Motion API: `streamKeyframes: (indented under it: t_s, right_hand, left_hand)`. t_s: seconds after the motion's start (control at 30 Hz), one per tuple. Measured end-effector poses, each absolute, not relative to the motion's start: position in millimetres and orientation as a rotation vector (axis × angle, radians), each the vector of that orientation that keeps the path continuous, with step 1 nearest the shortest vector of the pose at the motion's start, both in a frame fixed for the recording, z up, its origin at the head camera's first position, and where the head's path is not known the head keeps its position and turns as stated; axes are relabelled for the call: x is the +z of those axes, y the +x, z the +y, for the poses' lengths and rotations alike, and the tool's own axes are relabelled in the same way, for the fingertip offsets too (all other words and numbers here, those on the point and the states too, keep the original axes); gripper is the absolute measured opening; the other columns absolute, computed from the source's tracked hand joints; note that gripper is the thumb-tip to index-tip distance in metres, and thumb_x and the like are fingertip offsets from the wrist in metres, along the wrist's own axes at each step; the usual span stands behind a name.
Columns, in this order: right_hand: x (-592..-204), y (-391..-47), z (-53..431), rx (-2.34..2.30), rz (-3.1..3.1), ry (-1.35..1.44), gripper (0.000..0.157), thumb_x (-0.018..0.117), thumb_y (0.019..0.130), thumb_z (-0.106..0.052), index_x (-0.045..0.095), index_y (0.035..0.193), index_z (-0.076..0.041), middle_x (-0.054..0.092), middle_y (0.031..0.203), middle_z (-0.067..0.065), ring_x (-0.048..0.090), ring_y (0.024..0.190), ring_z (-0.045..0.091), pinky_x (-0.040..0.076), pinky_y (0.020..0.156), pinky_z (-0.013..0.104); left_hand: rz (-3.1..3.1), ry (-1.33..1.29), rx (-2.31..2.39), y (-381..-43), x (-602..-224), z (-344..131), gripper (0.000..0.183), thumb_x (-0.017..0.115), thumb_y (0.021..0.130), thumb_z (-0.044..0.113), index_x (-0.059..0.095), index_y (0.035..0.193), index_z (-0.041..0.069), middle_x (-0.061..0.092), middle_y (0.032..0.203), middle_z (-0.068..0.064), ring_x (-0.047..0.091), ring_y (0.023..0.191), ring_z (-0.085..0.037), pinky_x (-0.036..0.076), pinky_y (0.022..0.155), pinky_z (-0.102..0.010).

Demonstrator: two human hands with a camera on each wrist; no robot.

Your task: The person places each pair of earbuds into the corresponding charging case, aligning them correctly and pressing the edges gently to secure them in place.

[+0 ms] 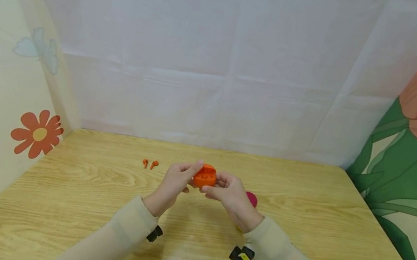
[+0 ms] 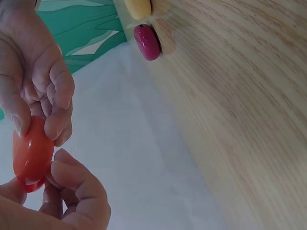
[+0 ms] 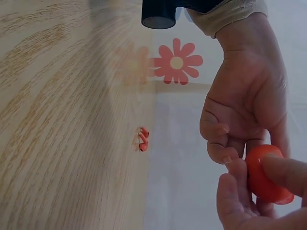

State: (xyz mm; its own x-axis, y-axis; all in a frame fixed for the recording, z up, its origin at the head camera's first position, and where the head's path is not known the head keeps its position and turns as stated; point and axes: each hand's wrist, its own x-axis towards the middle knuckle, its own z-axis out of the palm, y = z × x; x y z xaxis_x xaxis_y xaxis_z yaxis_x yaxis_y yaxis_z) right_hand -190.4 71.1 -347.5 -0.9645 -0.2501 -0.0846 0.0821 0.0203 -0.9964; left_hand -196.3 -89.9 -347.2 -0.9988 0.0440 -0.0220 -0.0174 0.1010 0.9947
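Both hands hold an orange earbud charging case (image 1: 204, 182) up over the table, its lid raised in the head view. My left hand (image 1: 173, 184) grips the case's left side, thumb by the lid. On the opposite side my right hand (image 1: 230, 195) pinches it between thumb and fingers. The left wrist view shows the rounded outside of the case (image 2: 32, 155) between both sets of fingertips. Two orange earbuds, a left one (image 1: 145, 163) and a right one (image 1: 153, 165), lie side by side on the table, beyond and left of my hands.
A magenta case (image 1: 252, 199) rests on the wooden table (image 1: 300, 214) behind my right wrist. Beside it is a yellow rounded object (image 2: 139, 7), mostly hidden in the head view. A white sheet (image 1: 215, 82) hangs at the table's back edge, with painted walls on both sides.
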Motion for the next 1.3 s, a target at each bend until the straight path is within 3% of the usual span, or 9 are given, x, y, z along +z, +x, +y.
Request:
streamKeyframes:
  t_s: [0.23, 0.5, 0.8, 1.1, 1.3]
  right_hand:
    - [-349, -190, 73, -2.043, 2.055, -0.197, 0.03, 0.065, 0.09, 0.004, 0.057, 0.118, 0.01, 0.064, 0.112, 0.019, 0.064, 0.093, 0.021, 0.054, 0.084, 0.037]
    - [-348, -189, 74, -2.038, 2.083, -0.145, 0.028, 0.067, 0.088, 0.002, 0.06, 0.115, 0.007, 0.064, 0.11, 0.017, 0.065, 0.091, 0.022, 0.053, 0.087, 0.042]
    - [-347, -191, 80, -2.06, 2.072, -0.134, 0.03, 0.066, 0.087, 0.005, 0.058, 0.116, 0.008, 0.064, 0.108, 0.018, 0.066, 0.088, 0.02, 0.055, 0.082, 0.035]
    - [-348, -195, 80, -2.061, 2.06, -0.124, 0.03, 0.067, 0.087, 0.004, 0.058, 0.116, 0.008, 0.064, 0.108, 0.017, 0.066, 0.087, 0.019, 0.055, 0.081, 0.034]
    - [-347, -195, 81, -2.056, 2.062, -0.125, 0.03, 0.066, 0.088, 0.003, 0.058, 0.116, 0.009, 0.064, 0.109, 0.018, 0.066, 0.086, 0.02, 0.055, 0.082, 0.034]
  left_hand:
    - [2.337, 0.016, 1.975, -198, -351, -104, 0.043, 0.055, 0.099, 0.039, 0.068, 0.112, 0.0, 0.065, 0.092, -0.009, 0.06, 0.071, -0.019, 0.046, 0.059, -0.029]
    - [2.396, -0.103, 1.938, -193, -359, -127, 0.042, 0.056, 0.099, 0.039, 0.066, 0.114, 0.001, 0.065, 0.092, -0.011, 0.061, 0.069, -0.019, 0.046, 0.058, -0.03]
    - [2.435, -0.177, 1.861, -193, -368, -158, 0.043, 0.051, 0.102, 0.033, 0.058, 0.126, -0.002, 0.063, 0.093, -0.006, 0.059, 0.067, -0.014, 0.044, 0.059, -0.029]
    - [2.464, -0.228, 1.848, -195, -368, -176, 0.047, 0.054, 0.101, 0.033, 0.051, 0.133, -0.001, 0.063, 0.107, -0.02, 0.062, 0.065, -0.014, 0.049, 0.061, -0.031]
    - [2.496, -0.279, 1.816, -197, -371, -185, 0.047, 0.054, 0.101, 0.034, 0.051, 0.132, -0.001, 0.063, 0.108, -0.02, 0.063, 0.067, -0.017, 0.049, 0.063, -0.033]
